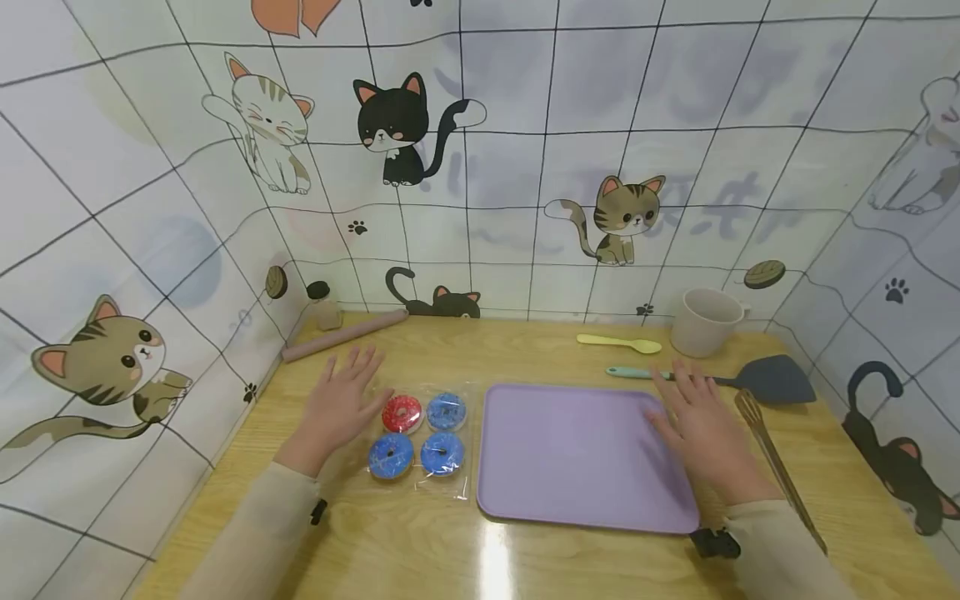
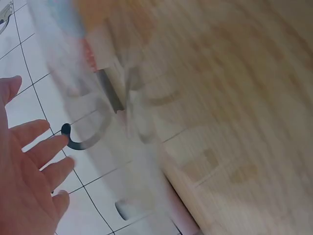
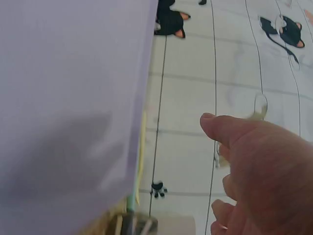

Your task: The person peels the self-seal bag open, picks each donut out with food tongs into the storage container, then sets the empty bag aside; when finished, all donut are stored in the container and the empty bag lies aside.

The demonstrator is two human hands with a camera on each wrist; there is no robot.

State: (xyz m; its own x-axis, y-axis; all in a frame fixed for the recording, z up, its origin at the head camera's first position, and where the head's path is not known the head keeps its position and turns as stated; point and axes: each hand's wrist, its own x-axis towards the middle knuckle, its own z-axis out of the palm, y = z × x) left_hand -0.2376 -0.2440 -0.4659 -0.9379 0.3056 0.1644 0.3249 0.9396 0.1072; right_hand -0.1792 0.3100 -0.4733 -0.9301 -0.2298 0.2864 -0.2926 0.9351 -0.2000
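My left hand (image 1: 335, 412), fingers spread, is at the left side of a clear plastic pack (image 1: 463, 479) of several toy-like donuts. One red donut (image 1: 402, 408) is at its back left; the others, such as the front-left blue donut (image 1: 390, 456), are blue. A light purple tray (image 1: 570, 458) lies just right of the pack. Over the tray's right edge is my right hand (image 1: 705, 433), its fingers extended and holding nothing. The left wrist view shows the left hand (image 2: 34, 176) with nothing in its fingers; the right wrist view has the tray (image 3: 73, 88) beside the right hand.
Behind the tray lie a yellow spoon (image 1: 618, 343) and a spatula (image 1: 772, 381). A beige mug (image 1: 705, 325) stands at the back right, a whisk (image 1: 780, 471) right of my right hand. At the back left are a rolling pin (image 1: 345, 335) and a small jar (image 1: 325, 308).
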